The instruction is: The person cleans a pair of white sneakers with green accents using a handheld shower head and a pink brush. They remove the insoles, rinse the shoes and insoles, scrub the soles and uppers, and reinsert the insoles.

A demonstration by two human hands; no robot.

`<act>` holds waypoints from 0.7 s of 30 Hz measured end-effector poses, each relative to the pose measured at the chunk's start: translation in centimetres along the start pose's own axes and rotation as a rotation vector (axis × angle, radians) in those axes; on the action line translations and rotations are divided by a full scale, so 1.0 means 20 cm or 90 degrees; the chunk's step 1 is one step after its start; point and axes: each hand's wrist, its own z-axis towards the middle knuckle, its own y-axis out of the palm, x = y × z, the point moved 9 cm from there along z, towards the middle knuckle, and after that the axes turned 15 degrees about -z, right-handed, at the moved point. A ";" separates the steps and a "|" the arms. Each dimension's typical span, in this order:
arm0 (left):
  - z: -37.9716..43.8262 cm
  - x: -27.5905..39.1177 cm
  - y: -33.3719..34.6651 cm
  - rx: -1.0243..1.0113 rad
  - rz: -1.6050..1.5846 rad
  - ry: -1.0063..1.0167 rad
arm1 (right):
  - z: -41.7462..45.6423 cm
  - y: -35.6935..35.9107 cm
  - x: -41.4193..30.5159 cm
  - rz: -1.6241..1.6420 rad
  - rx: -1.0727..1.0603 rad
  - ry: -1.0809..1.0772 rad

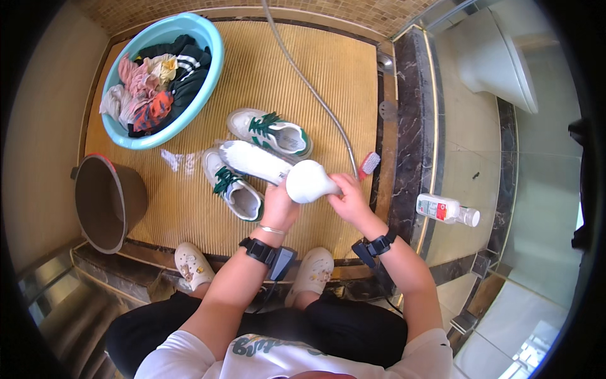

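My right hand (349, 199) grips the neck of a white handheld shower head (307, 182), whose metal hose (312, 87) runs up past the top edge. My left hand (279, 206) holds the near end of a shoe insole (255, 162), partly covered by the shower head. White foam or liquid seems to coat the insole's upper side. Below and left of it stands a white sneaker with green laces (234, 189). The matching sneaker (270, 132) lies just beyond the insole. Whether water is flowing cannot be told.
A blue basin (215, 71) of clothes stands at upper left, a dark bucket (135, 192) below it. A red-handled scrub brush (369, 165) lies near the marble ledge (412, 137). Beyond the ledge are a plastic bottle (438, 208) and a toilet (497, 57).
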 end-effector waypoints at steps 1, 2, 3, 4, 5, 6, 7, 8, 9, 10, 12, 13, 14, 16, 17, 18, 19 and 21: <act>0.00 0.00 -0.01 0.024 0.011 0.000 | 0.00 0.00 0.00 -0.006 0.001 0.000; 0.00 0.00 -0.02 0.048 0.022 0.001 | 0.00 0.00 0.01 0.004 -0.015 0.017; 0.00 0.01 -0.04 0.074 0.035 0.001 | 0.00 -0.01 0.01 -0.010 -0.006 0.008; 0.00 0.01 -0.05 0.091 0.071 -0.005 | 0.00 -0.01 0.00 -0.024 0.003 -0.001; -0.01 0.02 -0.06 0.105 0.085 -0.006 | -0.01 -0.02 0.00 -0.038 0.012 -0.010; -0.02 0.03 -0.06 0.119 0.099 -0.004 | -0.01 -0.02 -0.01 -0.038 0.000 0.003; -0.03 0.04 -0.07 0.132 0.113 -0.001 | 0.00 -0.02 -0.01 -0.034 -0.003 0.007; -0.01 0.05 -0.08 0.126 0.126 0.033 | 0.00 -0.02 -0.01 -0.031 -0.007 0.011; -0.02 0.05 -0.08 0.131 0.143 0.034 | 0.00 -0.02 -0.01 -0.026 -0.013 0.016; -0.03 0.05 -0.07 0.137 0.159 0.036 | -0.01 -0.03 -0.03 -0.036 -0.021 0.021; -0.04 0.05 -0.06 0.142 0.193 0.035 | -0.01 -0.03 -0.02 -0.031 -0.006 0.011; -0.04 0.05 -0.07 0.142 0.212 0.033 | -0.02 -0.03 -0.01 -0.028 0.001 0.006; -0.04 0.05 -0.07 0.141 0.230 0.031 | -0.03 -0.03 -0.01 -0.022 0.000 0.006; -0.03 0.06 -0.10 0.152 0.272 0.043 | -0.01 -0.04 -0.02 -0.007 0.001 0.001; -0.03 0.07 -0.11 0.158 0.293 0.050 | -0.01 -0.05 -0.03 -0.010 -0.002 0.001; -0.03 0.07 -0.09 0.140 0.302 0.042 | -0.02 -0.05 -0.04 -0.010 -0.007 0.003; -0.04 0.07 -0.07 0.122 0.310 0.034 | -0.02 -0.05 -0.04 -0.010 -0.013 0.003; -0.04 0.05 -0.03 0.087 0.305 0.028 | -0.01 -0.07 -0.02 0.007 0.005 -0.002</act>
